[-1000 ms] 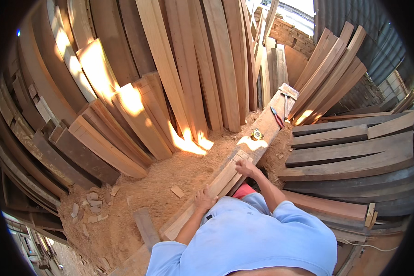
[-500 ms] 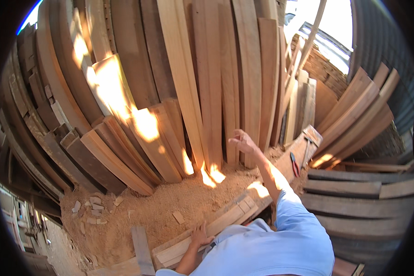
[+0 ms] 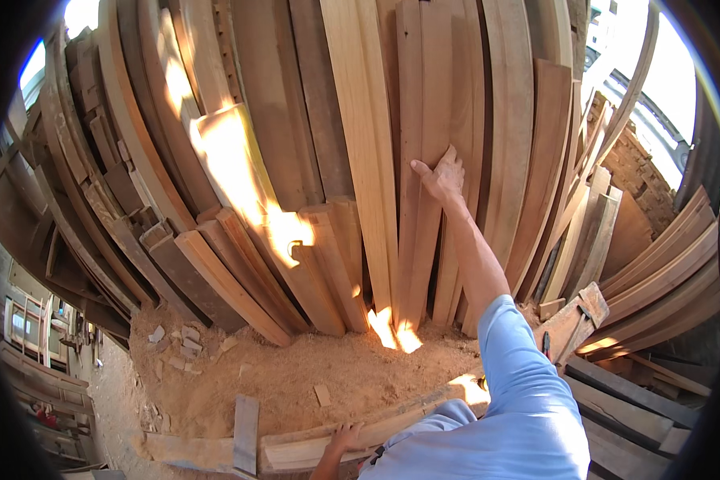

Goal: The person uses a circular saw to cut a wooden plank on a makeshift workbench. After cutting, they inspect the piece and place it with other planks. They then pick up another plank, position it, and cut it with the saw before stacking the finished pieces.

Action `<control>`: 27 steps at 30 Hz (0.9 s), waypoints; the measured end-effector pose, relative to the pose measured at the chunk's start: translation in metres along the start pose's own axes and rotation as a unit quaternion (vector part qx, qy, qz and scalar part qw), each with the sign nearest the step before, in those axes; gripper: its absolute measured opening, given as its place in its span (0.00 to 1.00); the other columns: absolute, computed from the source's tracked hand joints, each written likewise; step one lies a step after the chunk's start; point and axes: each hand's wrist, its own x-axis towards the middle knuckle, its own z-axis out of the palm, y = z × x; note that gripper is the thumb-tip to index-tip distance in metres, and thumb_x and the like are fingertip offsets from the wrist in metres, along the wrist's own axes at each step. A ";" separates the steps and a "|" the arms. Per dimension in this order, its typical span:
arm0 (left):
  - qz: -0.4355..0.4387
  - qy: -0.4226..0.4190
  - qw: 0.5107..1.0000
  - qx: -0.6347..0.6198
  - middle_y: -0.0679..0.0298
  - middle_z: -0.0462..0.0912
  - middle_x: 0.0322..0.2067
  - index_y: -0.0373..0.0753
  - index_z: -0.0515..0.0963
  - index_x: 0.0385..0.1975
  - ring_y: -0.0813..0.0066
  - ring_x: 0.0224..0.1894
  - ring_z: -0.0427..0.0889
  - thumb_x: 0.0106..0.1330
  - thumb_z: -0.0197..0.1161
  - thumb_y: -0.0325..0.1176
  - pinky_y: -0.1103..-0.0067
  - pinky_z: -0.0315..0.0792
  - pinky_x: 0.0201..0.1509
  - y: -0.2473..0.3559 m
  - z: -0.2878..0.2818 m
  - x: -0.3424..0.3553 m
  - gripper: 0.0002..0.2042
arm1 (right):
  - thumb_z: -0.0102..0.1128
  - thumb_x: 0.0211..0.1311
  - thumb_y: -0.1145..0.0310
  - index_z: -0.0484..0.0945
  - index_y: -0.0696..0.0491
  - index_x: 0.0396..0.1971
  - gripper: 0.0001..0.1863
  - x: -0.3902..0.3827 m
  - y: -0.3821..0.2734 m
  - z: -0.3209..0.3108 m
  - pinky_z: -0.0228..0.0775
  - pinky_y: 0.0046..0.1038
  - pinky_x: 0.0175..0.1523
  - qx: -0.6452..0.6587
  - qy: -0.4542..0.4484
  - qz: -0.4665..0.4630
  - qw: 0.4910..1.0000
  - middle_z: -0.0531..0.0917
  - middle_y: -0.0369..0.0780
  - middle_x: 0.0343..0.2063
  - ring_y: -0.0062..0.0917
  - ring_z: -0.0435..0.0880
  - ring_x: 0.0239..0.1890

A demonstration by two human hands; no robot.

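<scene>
My right hand (image 3: 442, 176) is raised against a tall reddish-brown plank (image 3: 421, 96) in the row of upright boards. Its thumb is apart and its fingers lie stretched along the wood, not wrapped round it as far as I can see. At the lower edge my left hand (image 3: 344, 438) rests on a pale length of timber (image 3: 300, 456) lying low in front of me, its fingers laid over the wood. Beside the touched plank leans a lighter yellowish board (image 3: 362, 152).
Shorter boards (image 3: 232, 276) lean at the left front. Sawdust (image 3: 272, 376) with wood scraps (image 3: 190, 340) covers the ground. Right of my arm are a work board (image 3: 564, 324), partly hidden red-handled pliers (image 3: 546, 344) and stacked planks (image 3: 624, 408).
My right hand has moved up and forward from the air onto the tall plank. My left hand stays on the low timber. The view has shifted, and my arm now hides more of the work board.
</scene>
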 end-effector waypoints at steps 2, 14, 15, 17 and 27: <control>-0.016 -0.075 0.995 -0.062 0.46 0.77 0.65 0.56 0.66 0.74 0.44 0.67 0.75 0.55 0.76 0.59 0.55 0.66 0.74 -0.014 0.004 0.042 0.45 | 0.77 0.56 0.46 0.61 0.68 0.67 0.52 0.003 0.018 0.011 0.70 0.48 0.66 0.080 0.010 -0.079 0.994 0.76 0.63 0.58 0.56 0.76 0.63; 0.261 0.491 0.792 -0.252 0.45 0.67 0.72 0.36 0.60 0.76 0.47 0.74 0.68 0.65 0.72 0.48 0.56 0.62 0.77 0.166 -0.318 0.104 0.43 | 0.78 0.56 0.49 0.71 0.66 0.58 0.42 -0.069 -0.020 -0.045 0.75 0.44 0.60 0.003 0.000 -0.076 0.997 0.83 0.56 0.49 0.49 0.83 0.56; 0.310 0.508 0.748 -0.295 0.44 0.67 0.72 0.35 0.60 0.76 0.49 0.73 0.68 0.65 0.72 0.48 0.57 0.62 0.77 0.181 -0.339 0.108 0.43 | 0.78 0.56 0.50 0.71 0.66 0.59 0.42 -0.088 -0.024 -0.052 0.75 0.45 0.60 0.015 -0.013 -0.082 0.996 0.83 0.56 0.50 0.49 0.82 0.56; 0.383 0.528 0.670 -0.355 0.45 0.68 0.70 0.32 0.60 0.74 0.53 0.72 0.69 0.66 0.71 0.48 0.59 0.63 0.75 0.215 -0.382 0.099 0.42 | 0.78 0.56 0.52 0.70 0.65 0.61 0.42 -0.122 -0.035 -0.075 0.75 0.46 0.60 0.038 -0.028 -0.090 0.995 0.82 0.56 0.51 0.49 0.82 0.57; 0.543 0.385 0.684 -0.297 0.55 0.65 0.70 0.32 0.56 0.73 0.64 0.68 0.70 0.76 0.48 0.68 0.68 0.72 0.67 0.085 -0.323 0.119 0.43 | 0.78 0.47 0.30 0.69 0.61 0.62 0.56 -0.204 -0.065 -0.056 0.77 0.43 0.60 0.401 -0.240 -0.215 0.858 0.79 0.53 0.52 0.43 0.80 0.59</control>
